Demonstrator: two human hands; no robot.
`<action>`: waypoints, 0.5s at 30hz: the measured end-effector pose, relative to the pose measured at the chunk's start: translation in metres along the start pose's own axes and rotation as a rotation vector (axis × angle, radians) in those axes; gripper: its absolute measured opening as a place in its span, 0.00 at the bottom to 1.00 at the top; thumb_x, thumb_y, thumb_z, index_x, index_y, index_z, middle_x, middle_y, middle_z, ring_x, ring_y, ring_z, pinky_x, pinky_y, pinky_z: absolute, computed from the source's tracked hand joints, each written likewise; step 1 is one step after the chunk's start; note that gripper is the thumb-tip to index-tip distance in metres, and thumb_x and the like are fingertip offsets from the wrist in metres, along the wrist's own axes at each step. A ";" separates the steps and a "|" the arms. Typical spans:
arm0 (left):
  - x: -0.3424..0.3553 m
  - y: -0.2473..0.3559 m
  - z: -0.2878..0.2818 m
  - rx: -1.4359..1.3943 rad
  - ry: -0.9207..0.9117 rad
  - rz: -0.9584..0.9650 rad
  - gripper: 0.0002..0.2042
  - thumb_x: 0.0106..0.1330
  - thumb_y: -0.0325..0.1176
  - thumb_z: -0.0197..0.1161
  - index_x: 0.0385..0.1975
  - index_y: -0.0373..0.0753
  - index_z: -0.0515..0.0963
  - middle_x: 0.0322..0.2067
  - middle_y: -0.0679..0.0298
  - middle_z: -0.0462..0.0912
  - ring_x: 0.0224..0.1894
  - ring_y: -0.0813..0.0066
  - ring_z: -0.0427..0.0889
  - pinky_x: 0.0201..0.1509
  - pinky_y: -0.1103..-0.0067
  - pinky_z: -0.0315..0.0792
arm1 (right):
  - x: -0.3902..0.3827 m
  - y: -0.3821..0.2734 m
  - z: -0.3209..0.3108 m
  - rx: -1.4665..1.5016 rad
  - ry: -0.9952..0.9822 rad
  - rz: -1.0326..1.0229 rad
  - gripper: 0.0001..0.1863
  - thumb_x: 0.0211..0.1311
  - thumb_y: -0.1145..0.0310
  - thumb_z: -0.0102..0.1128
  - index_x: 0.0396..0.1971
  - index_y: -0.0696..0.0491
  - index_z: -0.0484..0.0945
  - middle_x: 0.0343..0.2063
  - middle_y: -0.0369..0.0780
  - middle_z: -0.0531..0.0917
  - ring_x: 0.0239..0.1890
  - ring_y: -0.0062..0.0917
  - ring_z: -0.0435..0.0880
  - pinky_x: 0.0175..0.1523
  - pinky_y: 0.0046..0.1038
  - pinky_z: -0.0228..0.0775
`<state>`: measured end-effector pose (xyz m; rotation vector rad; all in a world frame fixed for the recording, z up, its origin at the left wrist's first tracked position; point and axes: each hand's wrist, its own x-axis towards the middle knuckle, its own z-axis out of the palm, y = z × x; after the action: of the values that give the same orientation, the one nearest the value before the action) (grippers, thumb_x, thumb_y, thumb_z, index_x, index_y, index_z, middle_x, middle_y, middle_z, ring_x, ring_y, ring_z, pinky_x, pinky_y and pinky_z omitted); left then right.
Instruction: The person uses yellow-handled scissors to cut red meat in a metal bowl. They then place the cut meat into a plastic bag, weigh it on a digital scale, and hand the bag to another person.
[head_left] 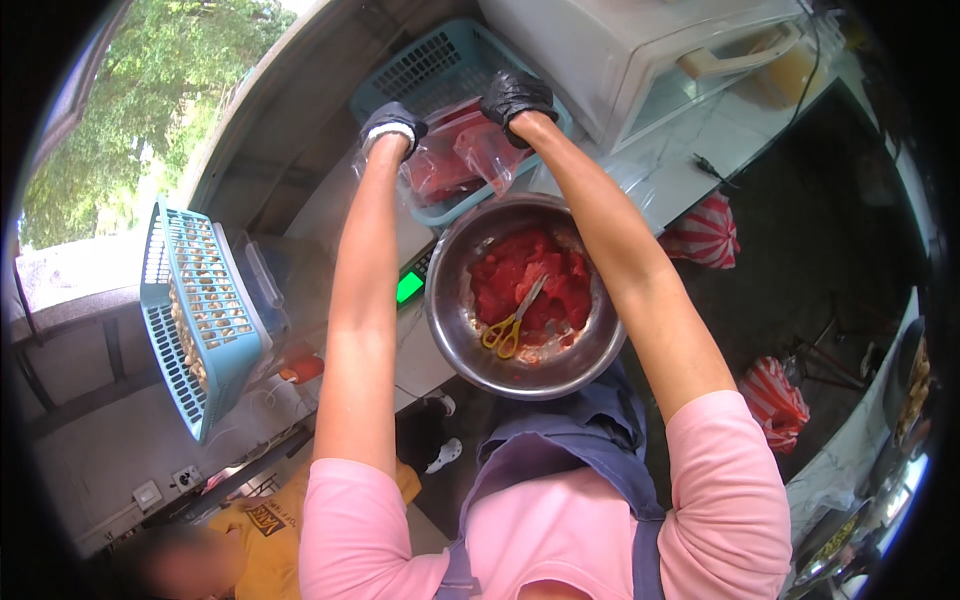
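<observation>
Bag of red meat: head view, in the blue basket, beyond the steel bowl; likely weighty, soft and slippery, best held by gathered plastic at both sides.
Left hand: at the bag's left edge, fingers hidden; cannot tell its grip.
Right hand: curled at the far right; cannot tell whether it clamps plastic.

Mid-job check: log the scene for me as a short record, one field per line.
Left hand: black-gloved, at the clear bag's left side; grip unclear
Right hand: black-gloved, at the bag's right side; grip unclear
Clear bag: red contents, in a blue basket
Steel bowl: near the person, holding red pieces
Scissors: yellow-handled, lying on the red pieces
Left of bowl: green-lit display
</observation>
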<state>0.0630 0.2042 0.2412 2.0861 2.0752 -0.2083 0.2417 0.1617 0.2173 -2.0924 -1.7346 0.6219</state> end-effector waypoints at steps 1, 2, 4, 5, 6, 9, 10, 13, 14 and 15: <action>-0.003 0.004 0.000 -0.003 0.009 0.003 0.17 0.43 0.37 0.57 0.31 0.33 0.77 0.31 0.46 0.77 0.36 0.53 0.78 0.37 0.72 0.70 | -0.002 0.001 0.001 -0.019 0.019 0.002 0.16 0.45 0.61 0.49 0.33 0.52 0.78 0.32 0.48 0.78 0.36 0.43 0.78 0.39 0.36 0.70; -0.005 0.006 0.000 -0.007 0.018 0.006 0.16 0.42 0.36 0.57 0.31 0.33 0.77 0.31 0.46 0.77 0.36 0.53 0.78 0.37 0.72 0.70 | -0.003 0.001 0.004 -0.039 0.037 0.005 0.16 0.45 0.61 0.48 0.33 0.52 0.78 0.32 0.48 0.78 0.36 0.43 0.78 0.39 0.36 0.70; -0.003 -0.001 0.003 -0.066 0.047 0.008 0.17 0.43 0.39 0.59 0.30 0.33 0.77 0.30 0.46 0.77 0.36 0.52 0.77 0.37 0.72 0.70 | -0.005 0.005 0.011 -0.022 0.080 -0.021 0.15 0.46 0.62 0.48 0.33 0.51 0.78 0.32 0.48 0.78 0.36 0.43 0.77 0.39 0.36 0.70; -0.001 -0.004 0.004 -0.075 0.057 0.023 0.17 0.44 0.40 0.60 0.30 0.33 0.78 0.30 0.46 0.77 0.36 0.52 0.77 0.37 0.72 0.70 | -0.004 0.007 0.015 0.013 0.108 -0.047 0.15 0.46 0.61 0.49 0.32 0.51 0.78 0.32 0.48 0.78 0.36 0.43 0.77 0.39 0.36 0.70; -0.003 -0.009 0.004 -0.083 0.064 0.033 0.17 0.44 0.41 0.60 0.30 0.33 0.78 0.30 0.47 0.77 0.35 0.52 0.77 0.37 0.72 0.70 | -0.005 0.008 0.019 0.050 0.130 -0.076 0.14 0.46 0.61 0.49 0.31 0.51 0.78 0.31 0.47 0.78 0.35 0.43 0.77 0.39 0.36 0.70; 0.002 -0.022 0.015 -0.113 0.078 0.091 0.19 0.45 0.44 0.62 0.28 0.33 0.78 0.30 0.46 0.77 0.35 0.52 0.77 0.38 0.71 0.69 | -0.005 0.017 0.027 0.150 0.153 -0.095 0.14 0.45 0.58 0.52 0.30 0.50 0.77 0.32 0.48 0.78 0.36 0.42 0.76 0.40 0.36 0.69; 0.000 -0.018 0.015 -0.115 0.085 0.110 0.19 0.45 0.45 0.62 0.28 0.33 0.78 0.30 0.46 0.77 0.35 0.52 0.77 0.38 0.71 0.69 | -0.002 0.025 0.032 0.199 0.182 -0.102 0.15 0.45 0.56 0.53 0.30 0.51 0.77 0.31 0.47 0.78 0.36 0.42 0.76 0.40 0.36 0.69; -0.010 -0.006 0.006 -0.042 0.020 0.088 0.18 0.48 0.43 0.58 0.33 0.35 0.77 0.37 0.48 0.76 0.40 0.52 0.75 0.43 0.69 0.69 | -0.002 0.041 0.045 0.333 0.198 -0.105 0.20 0.44 0.50 0.55 0.30 0.50 0.77 0.31 0.47 0.78 0.36 0.41 0.76 0.41 0.36 0.68; -0.012 -0.005 0.007 -0.033 0.018 0.098 0.18 0.48 0.43 0.58 0.33 0.35 0.78 0.37 0.48 0.76 0.40 0.52 0.75 0.43 0.69 0.69 | -0.005 0.044 0.044 0.370 0.159 -0.093 0.21 0.44 0.48 0.54 0.31 0.50 0.77 0.31 0.46 0.78 0.36 0.41 0.76 0.41 0.37 0.68; -0.010 -0.007 0.010 -0.006 0.050 0.134 0.19 0.49 0.45 0.58 0.32 0.35 0.78 0.36 0.47 0.76 0.40 0.51 0.75 0.43 0.68 0.68 | -0.009 0.043 0.040 0.411 0.121 -0.087 0.23 0.44 0.45 0.53 0.32 0.50 0.77 0.32 0.46 0.78 0.37 0.42 0.76 0.41 0.38 0.67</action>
<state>0.0558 0.1921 0.2340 2.2383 1.9505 -0.1305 0.2544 0.1442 0.1613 -1.7257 -1.4743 0.7384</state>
